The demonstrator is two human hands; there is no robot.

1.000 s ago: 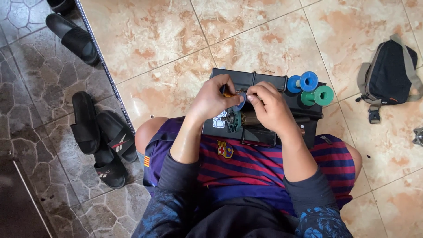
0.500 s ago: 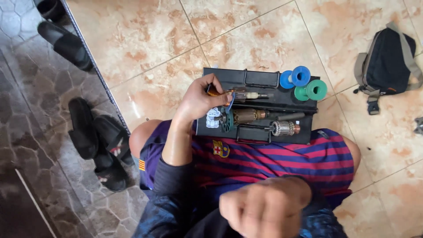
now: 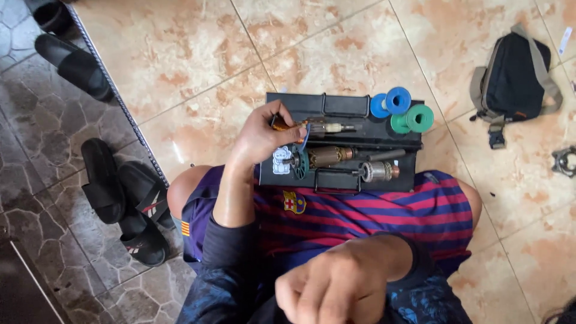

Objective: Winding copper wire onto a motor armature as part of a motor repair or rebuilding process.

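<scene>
Your right hand [image 3: 336, 288] has pulled back toward your chest, loosely curled and empty, leaving your left hand [image 3: 261, 135] alone gripping the motor armature [image 3: 312, 128] on the black case [image 3: 342, 144] ahead.

Mid-frame, the left hand [image 3: 261, 137] grips the end of a motor armature [image 3: 318, 127] lying across a black case [image 3: 342, 144], which rests against the striped shorts [image 3: 360, 216]. Two more armatures lie lower in the case. Blue and green spools [image 3: 401, 111] sit at its upper right corner. The right hand [image 3: 336, 288] is curled loosely at the bottom of the frame, its contents unclear. Black sandals [image 3: 120, 198] sit at left, and a dark bag [image 3: 516, 69] at upper right on the tiled floor [image 3: 180, 60].
</scene>
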